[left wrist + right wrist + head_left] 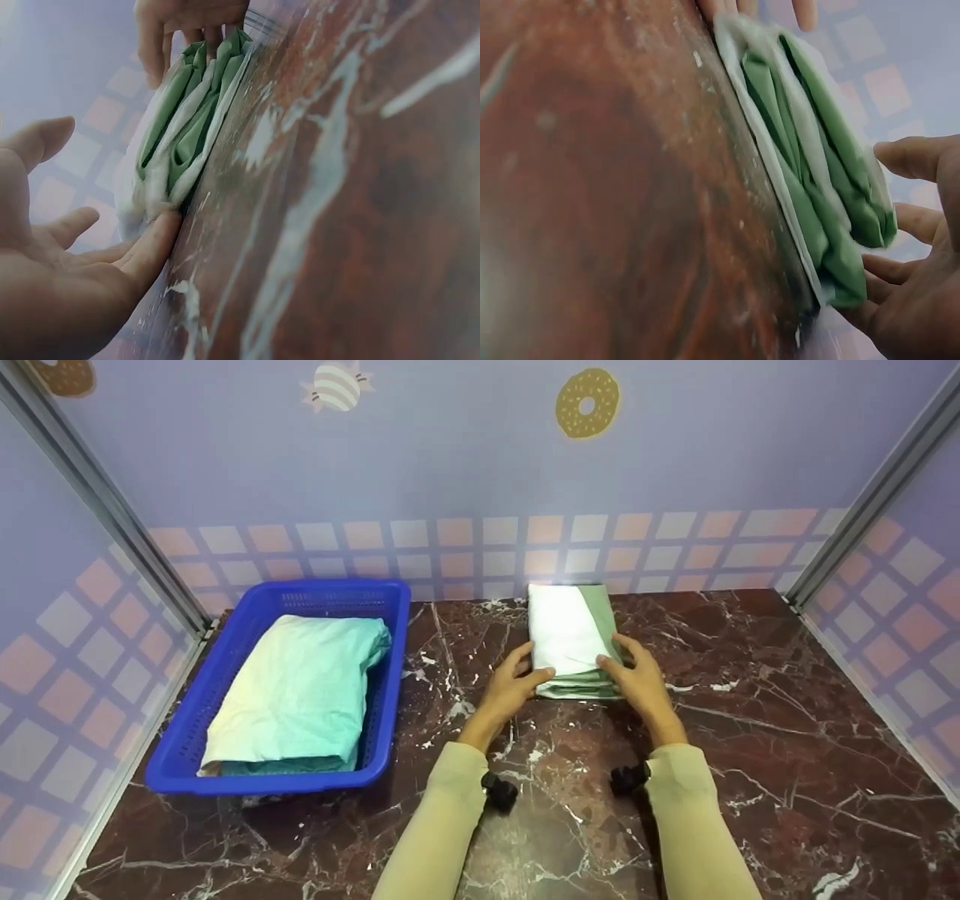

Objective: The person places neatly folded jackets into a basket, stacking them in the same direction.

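A folded white and green cloth [570, 634] lies flat on the marble-patterned table near the back wall, its stacked layers showing at the near edge. At its left side is my left hand [514, 682]. Fingertips of that hand touch the lower edge of the folded cloth [176, 135] in the left wrist view, the thumb held apart from it. On the opposite side my right hand [636, 679] has its fingers along the cloth's green edge. In the right wrist view, the right thumb [911, 156] is close to the top layer. Neither hand curls round the cloth.
A blue plastic basket [386, 735] stands on the left of the table [750, 780], holding a folded pale cream and turquoise cloth [300, 690]. Purple checked panels [450, 472] enclose the table at the back and both sides. Black wrist mounts [499, 793] sit on both sleeves.
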A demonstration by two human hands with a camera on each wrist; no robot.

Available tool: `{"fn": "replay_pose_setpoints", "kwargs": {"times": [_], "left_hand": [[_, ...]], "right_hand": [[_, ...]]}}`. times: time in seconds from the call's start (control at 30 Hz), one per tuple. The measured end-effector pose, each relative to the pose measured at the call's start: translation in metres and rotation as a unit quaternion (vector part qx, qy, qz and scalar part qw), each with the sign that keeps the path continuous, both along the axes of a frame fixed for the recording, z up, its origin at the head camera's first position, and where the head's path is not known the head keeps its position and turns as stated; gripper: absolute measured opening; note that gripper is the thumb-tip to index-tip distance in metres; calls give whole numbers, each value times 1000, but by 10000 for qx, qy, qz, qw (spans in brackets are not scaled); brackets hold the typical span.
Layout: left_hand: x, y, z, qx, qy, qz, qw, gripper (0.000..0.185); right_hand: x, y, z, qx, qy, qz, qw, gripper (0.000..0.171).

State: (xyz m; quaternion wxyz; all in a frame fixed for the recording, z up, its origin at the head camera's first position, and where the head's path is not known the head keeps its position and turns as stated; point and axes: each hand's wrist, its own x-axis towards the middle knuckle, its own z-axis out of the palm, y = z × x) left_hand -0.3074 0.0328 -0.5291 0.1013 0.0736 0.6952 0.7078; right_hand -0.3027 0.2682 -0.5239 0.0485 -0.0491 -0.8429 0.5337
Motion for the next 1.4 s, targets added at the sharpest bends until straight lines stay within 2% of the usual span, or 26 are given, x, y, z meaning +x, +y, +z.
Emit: {"fn": "replay_pose_setpoints", "kwargs": {"times": [0.13, 0.27, 0.47, 0.7, 0.87, 1.0, 1.07, 1.17, 1.3, 1.4], "left_hand": [[1, -7, -2, 101, -116, -117, 9998, 70], [2, -14, -1, -1, -92, 31, 10000, 69], [1, -26, 3, -536, 77, 281, 9981, 73], [4, -36, 5, -1225, -411, 585, 9899, 77], [5, -39, 6, -1507, -90, 666, 9863, 74], [5, -41, 4, -1287, 129, 628, 9896, 78], [5, -41, 2, -1048, 101, 524, 9931, 78], [5, -42, 0, -785, 23, 393, 9961, 77], [6, -44, 1, -680, -49, 322, 9972, 78], [7, -45, 1, -650, -49, 336, 9973, 78]], "right_hand": [[3, -3, -2, -88, -70, 67, 9999, 69], [4, -5, -2, -54, -26, 89, 9999, 67], [5, -6, 0, -87, -122, 112, 9998, 65], [6, -6, 0, 0, -433, 357, 9984, 72], [7, -8, 0, 262, -345, 514, 9977, 75], [7, -11, -1, 368, -211, 541, 9976, 74], [7, -12, -2, 243, -211, 587, 9978, 74], [6, -15, -4, -211, -346, 717, 9966, 75], [5, -22, -5, -983, -503, 934, 9895, 77], [5, -27, -5, -1352, -584, 1063, 9834, 78]]}}
